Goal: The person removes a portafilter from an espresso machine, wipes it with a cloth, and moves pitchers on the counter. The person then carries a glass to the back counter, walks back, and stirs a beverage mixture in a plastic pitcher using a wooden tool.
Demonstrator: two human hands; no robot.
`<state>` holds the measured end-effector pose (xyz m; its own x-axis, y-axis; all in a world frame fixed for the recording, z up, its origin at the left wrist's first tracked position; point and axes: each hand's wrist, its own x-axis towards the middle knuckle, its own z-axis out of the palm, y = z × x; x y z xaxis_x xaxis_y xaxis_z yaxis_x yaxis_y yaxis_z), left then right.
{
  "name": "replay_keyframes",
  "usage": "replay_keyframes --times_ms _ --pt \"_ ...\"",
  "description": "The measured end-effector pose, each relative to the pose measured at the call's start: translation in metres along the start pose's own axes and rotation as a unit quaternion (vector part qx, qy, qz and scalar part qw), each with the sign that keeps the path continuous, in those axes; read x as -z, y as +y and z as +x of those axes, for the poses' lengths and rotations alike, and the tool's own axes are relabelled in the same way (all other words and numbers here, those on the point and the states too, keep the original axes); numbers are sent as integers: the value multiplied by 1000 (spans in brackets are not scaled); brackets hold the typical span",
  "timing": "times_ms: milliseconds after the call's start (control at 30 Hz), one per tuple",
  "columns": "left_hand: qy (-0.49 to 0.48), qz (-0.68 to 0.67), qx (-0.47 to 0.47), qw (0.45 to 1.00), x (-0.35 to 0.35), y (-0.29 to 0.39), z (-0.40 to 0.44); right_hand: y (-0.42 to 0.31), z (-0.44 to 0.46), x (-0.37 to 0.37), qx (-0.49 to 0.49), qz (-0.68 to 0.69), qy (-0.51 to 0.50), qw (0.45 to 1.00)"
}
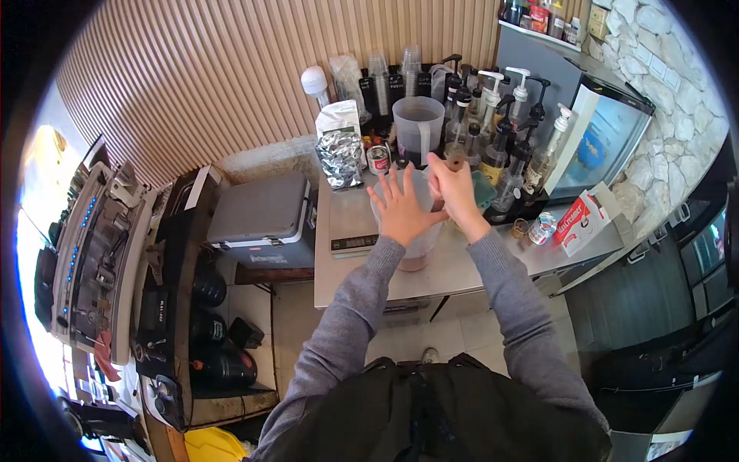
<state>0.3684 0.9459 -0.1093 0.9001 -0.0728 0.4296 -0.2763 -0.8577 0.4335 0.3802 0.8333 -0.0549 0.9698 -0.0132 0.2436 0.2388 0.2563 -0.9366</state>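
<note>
The clear pitcher (pixel 416 260) stands at the near side of the steel counter (pixel 339 279), probably so that you can work over it from above. It lies beneath and between your hands: your left hand (pixel 402 212) spreads flat with fingers fanned across its top, perhaps to steady it, while your right hand (pixel 456 191) is curled beside the rim, though you cannot tell what it grips. Just left sits the scale (pixel 356 245); behind, pump bottles (pixel 504 150) cluster upright, seemingly for easy reach.
</note>
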Motion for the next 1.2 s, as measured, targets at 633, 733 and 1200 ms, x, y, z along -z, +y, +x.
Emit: replay_keyframes --times_ms 633,733,1200 --pt "4 -2 7 1000 -1 1 0 3 23 11 18 15 28 999" --pt "-9 -5 6 1000 0 -1 1 5 17 0 -5 41 15 999" --pt "3 19 4 1000 -11 -8 2 29 68 -25 82 24 58 995"
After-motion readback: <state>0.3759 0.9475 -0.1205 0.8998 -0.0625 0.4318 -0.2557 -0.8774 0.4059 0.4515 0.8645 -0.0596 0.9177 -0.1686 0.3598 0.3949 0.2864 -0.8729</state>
